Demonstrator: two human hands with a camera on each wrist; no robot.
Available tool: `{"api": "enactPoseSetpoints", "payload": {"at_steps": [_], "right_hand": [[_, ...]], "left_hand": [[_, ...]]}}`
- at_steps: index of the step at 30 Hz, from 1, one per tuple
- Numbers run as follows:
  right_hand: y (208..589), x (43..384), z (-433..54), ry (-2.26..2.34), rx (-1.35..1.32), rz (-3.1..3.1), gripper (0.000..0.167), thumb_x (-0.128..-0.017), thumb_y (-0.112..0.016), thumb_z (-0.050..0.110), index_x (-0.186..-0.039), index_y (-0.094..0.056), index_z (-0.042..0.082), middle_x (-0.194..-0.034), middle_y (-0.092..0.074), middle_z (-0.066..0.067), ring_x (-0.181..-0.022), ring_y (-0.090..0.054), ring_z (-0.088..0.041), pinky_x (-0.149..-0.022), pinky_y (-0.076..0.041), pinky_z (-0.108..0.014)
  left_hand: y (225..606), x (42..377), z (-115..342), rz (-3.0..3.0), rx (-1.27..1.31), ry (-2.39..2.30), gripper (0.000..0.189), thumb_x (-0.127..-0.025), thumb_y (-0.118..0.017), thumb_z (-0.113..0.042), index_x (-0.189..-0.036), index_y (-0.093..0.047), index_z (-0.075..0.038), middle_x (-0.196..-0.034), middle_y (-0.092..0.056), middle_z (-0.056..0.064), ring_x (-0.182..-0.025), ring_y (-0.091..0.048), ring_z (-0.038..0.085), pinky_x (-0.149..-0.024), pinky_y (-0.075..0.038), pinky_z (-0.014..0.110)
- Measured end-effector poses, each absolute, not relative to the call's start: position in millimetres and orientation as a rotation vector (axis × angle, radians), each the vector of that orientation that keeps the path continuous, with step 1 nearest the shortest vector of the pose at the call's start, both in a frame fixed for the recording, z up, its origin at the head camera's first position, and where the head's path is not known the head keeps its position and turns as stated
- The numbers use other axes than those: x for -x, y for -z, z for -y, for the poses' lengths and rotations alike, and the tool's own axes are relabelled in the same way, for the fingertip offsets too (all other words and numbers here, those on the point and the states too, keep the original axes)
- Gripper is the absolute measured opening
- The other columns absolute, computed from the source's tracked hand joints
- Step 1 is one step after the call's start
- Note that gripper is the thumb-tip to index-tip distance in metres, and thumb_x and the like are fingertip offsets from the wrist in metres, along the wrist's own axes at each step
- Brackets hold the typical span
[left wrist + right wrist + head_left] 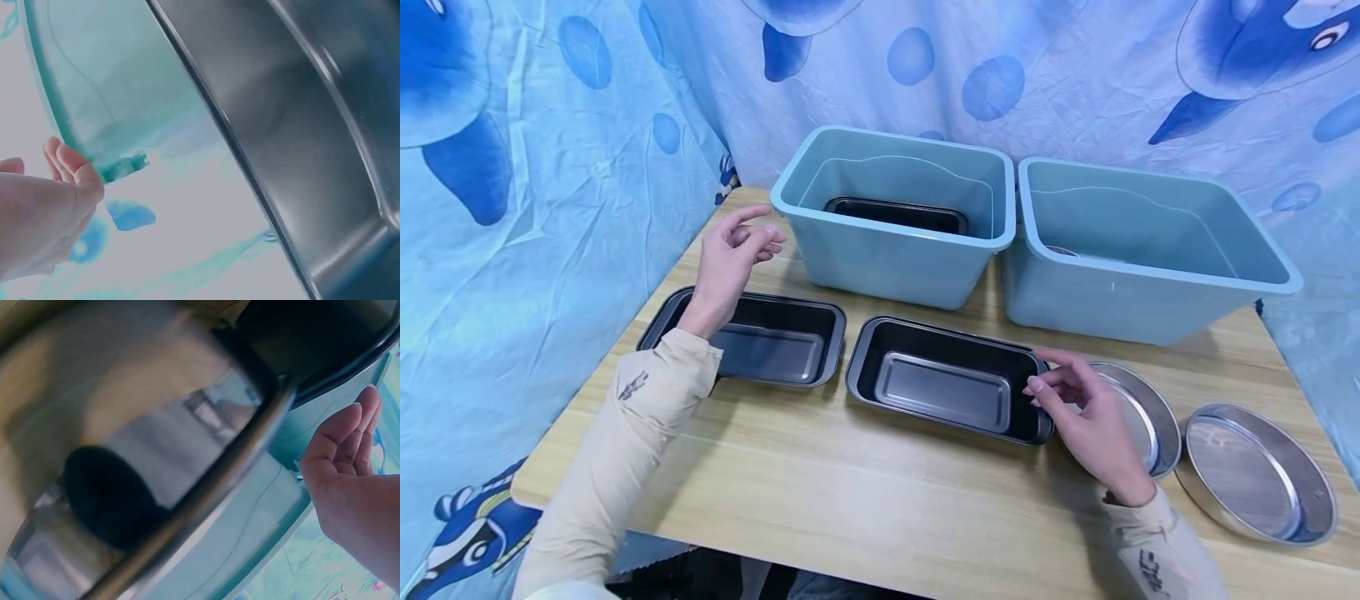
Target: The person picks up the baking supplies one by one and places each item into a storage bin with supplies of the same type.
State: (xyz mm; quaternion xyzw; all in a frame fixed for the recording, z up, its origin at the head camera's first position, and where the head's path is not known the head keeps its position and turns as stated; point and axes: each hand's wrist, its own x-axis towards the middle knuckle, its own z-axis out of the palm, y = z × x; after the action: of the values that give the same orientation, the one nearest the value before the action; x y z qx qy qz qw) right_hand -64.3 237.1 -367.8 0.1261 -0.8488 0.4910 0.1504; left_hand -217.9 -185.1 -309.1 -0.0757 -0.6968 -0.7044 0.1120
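My left hand [728, 265] hides some of a black pan [767, 350]. My right hand [1097, 423] partly covers a round tin [1142, 412].

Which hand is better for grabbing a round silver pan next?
Probably the right hand: it is close to the nearest round silver pan. The left hand is across the table, near a blue bin.

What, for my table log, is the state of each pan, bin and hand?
Left black rectangular metal pan: upright, partly hidden.
Right black rectangular metal pan: upright, bare inside.
Left blue rectangular plastic bin: open, holding a black rectangular pan.
Right blue rectangular plastic bin: open, shiny edge visible inside.
Left round silver metal pan: upright.
Right round silver metal pan: upright.
Left hand: loosely curled, holding nothing.
Right hand: at right black pan; grip unclear.
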Motion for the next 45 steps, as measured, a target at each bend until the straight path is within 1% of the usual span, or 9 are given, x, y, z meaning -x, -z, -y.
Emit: {"api": "enactPoseSetpoints", "payload": {"at_steps": [4, 9, 18, 24, 27, 30, 34, 40, 45], "right_hand": [[366.2, 65.8, -233.4, -1.484, -0.380, 2.427, 0.032, -0.099, -0.065, -0.007, -0.130, -0.062, -0.003, -0.090, -0.073, -0.013, -0.079, -0.070, -0.013, -0.070, -0.056, -0.017], [365.3, 67.3, -229.3, -1.559, -0.387, 2.406, 0.029, -0.099, -0.063, -0.008, -0.128, -0.061, -0.008, -0.089, -0.072, -0.016, -0.078, -0.071, -0.014, -0.072, -0.059, -0.019], [364.2, 70.6, -223.6, -1.646, -0.392, 2.415, 0.030, -0.102, -0.062, -0.003, -0.132, -0.060, -0.007, -0.091, -0.072, -0.016, -0.081, -0.072, -0.019, -0.072, -0.061, -0.024], [366.5, 74.2, -219.4, -1.701, -0.403, 2.402, 0.031, -0.102, -0.062, -0.002, -0.134, -0.060, -0.006, -0.091, -0.072, -0.019, -0.079, -0.071, -0.016, -0.073, -0.060, -0.024], [367.2, 75.8, -216.5, -1.721, -0.402, 2.403, 0.032, -0.103, -0.062, 0.000, -0.135, -0.060, -0.004, -0.090, -0.072, -0.018, -0.079, -0.071, -0.020, -0.072, -0.060, -0.025], [367.5, 77.7, -213.1, -1.732, -0.411, 2.412, 0.034, -0.103, -0.062, 0.000, -0.136, -0.059, -0.004, -0.091, -0.072, -0.018, -0.079, -0.071, -0.021, -0.070, -0.060, -0.026], [368.3, 80.4, -208.4, -1.754, -0.434, 2.417, 0.035, -0.102, -0.062, -0.001, -0.137, -0.058, -0.006, -0.091, -0.072, -0.019, -0.078, -0.071, -0.020, -0.068, -0.060, -0.027], [370.2, 82.9, -201.7, -1.773, -0.446, 2.426, 0.035, -0.102, -0.063, 0.000, -0.137, -0.058, -0.005, -0.090, -0.072, -0.019, -0.077, -0.070, -0.030, -0.065, -0.059, -0.028], [370.9, 84.7, -197.0, -1.802, -0.454, 2.424, 0.036, -0.102, -0.063, 0.000, -0.138, -0.059, -0.002, -0.090, -0.072, -0.019, -0.077, -0.070, -0.033, -0.068, -0.060, -0.030]], "left_hand": [[305.9, 220.8, 188.0, 2.079, 0.204, 2.036, 0.044, -0.102, -0.063, -0.009, -0.143, -0.054, 0.006, -0.090, -0.074, -0.003, -0.082, -0.070, 0.012, -0.080, -0.056, 0.020], [302.0, 226.1, 190.9, 2.108, 0.214, 1.981, 0.044, -0.101, -0.065, -0.009, -0.142, -0.055, 0.006, -0.087, -0.073, -0.006, -0.082, -0.070, 0.012, -0.079, -0.057, 0.019], [301.9, 243.1, 200.4, 2.097, 0.199, 2.040, 0.046, -0.099, -0.069, -0.010, -0.140, -0.056, 0.006, -0.086, -0.075, -0.002, -0.075, -0.070, 0.009, -0.074, -0.057, 0.018], [305.9, 258.8, 206.8, 2.066, 0.235, 2.093, 0.050, -0.100, -0.070, -0.010, -0.144, -0.053, 0.005, -0.086, -0.075, 0.001, -0.075, -0.071, 0.011, -0.074, -0.058, 0.018], [306.7, 264.3, 207.9, 2.071, 0.248, 2.090, 0.051, -0.100, -0.070, -0.010, -0.145, -0.053, 0.006, -0.085, -0.074, 0.000, -0.074, -0.071, 0.010, -0.073, -0.059, 0.018], [305.7, 267.9, 206.7, 2.091, 0.264, 2.084, 0.052, -0.100, -0.069, -0.010, -0.146, -0.051, 0.008, -0.083, -0.074, -0.001, -0.073, -0.071, 0.009, -0.073, -0.059, 0.018], [304.7, 271.8, 204.8, 2.093, 0.278, 2.116, 0.053, -0.101, -0.068, -0.009, -0.147, -0.049, 0.011, -0.081, -0.074, -0.001, -0.072, -0.071, 0.008, -0.072, -0.059, 0.018], [306.0, 275.6, 204.8, 2.122, 0.275, 2.098, 0.055, -0.101, -0.068, -0.011, -0.147, -0.048, 0.010, -0.081, -0.074, 0.000, -0.073, -0.071, 0.008, -0.073, -0.059, 0.018], [306.5, 278.5, 204.2, 2.137, 0.284, 2.089, 0.056, -0.102, -0.068, -0.013, -0.149, -0.046, 0.009, -0.081, -0.074, 0.000, -0.074, -0.072, 0.010, -0.073, -0.059, 0.019]]}}
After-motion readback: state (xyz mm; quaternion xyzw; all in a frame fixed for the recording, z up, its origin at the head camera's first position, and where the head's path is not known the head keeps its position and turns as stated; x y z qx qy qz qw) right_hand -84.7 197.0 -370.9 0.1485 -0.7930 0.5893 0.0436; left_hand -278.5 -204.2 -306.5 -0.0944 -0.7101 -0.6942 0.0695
